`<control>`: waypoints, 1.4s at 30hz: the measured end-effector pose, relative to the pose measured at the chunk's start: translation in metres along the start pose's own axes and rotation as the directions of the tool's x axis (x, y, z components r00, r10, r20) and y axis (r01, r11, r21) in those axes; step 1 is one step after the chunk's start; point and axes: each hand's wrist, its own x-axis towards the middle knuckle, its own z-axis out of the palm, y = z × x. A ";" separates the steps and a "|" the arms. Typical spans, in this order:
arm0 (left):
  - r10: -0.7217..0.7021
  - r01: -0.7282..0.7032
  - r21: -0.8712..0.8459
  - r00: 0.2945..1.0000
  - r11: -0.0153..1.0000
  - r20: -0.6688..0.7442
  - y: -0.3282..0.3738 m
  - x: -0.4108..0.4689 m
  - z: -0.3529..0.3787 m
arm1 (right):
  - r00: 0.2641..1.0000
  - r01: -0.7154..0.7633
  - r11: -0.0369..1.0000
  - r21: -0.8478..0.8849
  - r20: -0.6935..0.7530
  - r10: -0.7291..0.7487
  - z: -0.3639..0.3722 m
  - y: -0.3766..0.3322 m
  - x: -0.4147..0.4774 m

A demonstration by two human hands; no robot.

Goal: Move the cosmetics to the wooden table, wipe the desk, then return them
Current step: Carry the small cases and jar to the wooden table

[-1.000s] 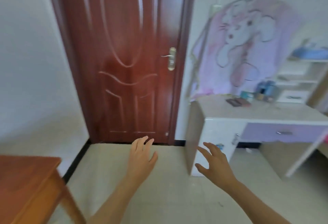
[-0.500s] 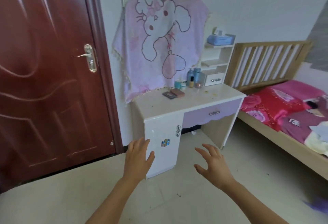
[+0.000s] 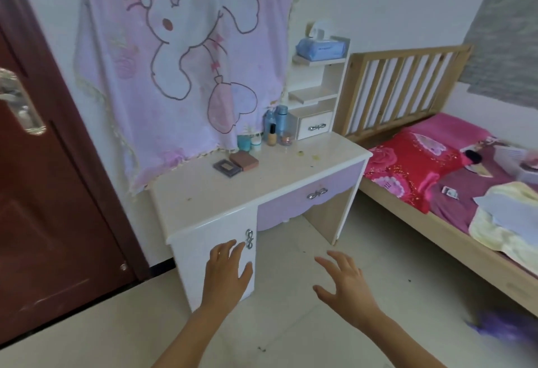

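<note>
A white desk (image 3: 203,193) with a purple drawer stands ahead of me. At the back of its top are the cosmetics: two blue bottles (image 3: 276,118), a foundation bottle (image 3: 272,135), a teal jar (image 3: 244,142), a small white jar (image 3: 256,143), a small glass jar (image 3: 286,138). Nearer lie a dark palette (image 3: 226,167) and a brown compact (image 3: 244,160). Yellowish stains (image 3: 314,158) mark the top. My left hand (image 3: 227,274) hovers empty before the cabinet door, fingers straight. To its right my right hand (image 3: 345,281) is held over the floor, empty, fingers spread. The wooden table is out of view.
A pink cartoon blanket (image 3: 186,62) hangs behind the desk. A white shelf unit (image 3: 317,96) on the desk carries a blue tissue pack (image 3: 321,48). A red door (image 3: 43,193) is at left, a bed (image 3: 436,181) with pink bedding at right. Tiled floor lies underfoot.
My view has swung right, away from the door and the wooden table, and closer to the desk. Both hands stay raised and empty in front of me.
</note>
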 end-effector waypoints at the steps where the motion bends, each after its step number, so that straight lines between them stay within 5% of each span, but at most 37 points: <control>1: 0.014 -0.014 0.003 1.000 1.000 0.017 0.009 0.013 0.012 | 1.000 -0.024 1.000 0.002 0.000 0.024 -0.001 0.017 0.007; 9: 0.017 -0.017 -0.011 1.000 1.000 0.000 0.092 0.124 0.088 | 0.997 -0.038 0.998 0.043 -0.065 0.040 -0.044 0.136 0.114; 18: -0.232 0.231 -0.027 0.971 0.973 -0.060 0.102 0.154 0.116 | 0.987 0.149 0.984 0.101 0.046 -0.154 -0.038 0.175 0.211; 25: -0.428 0.433 0.046 0.899 0.900 -0.088 0.042 0.182 0.116 | 0.960 0.212 0.965 0.157 0.151 -0.235 -0.006 0.161 0.276; 42: -0.482 0.482 -0.033 0.868 0.876 -0.119 -0.103 0.376 0.092 | 0.921 0.254 0.961 0.106 0.277 -0.274 0.046 0.026 0.494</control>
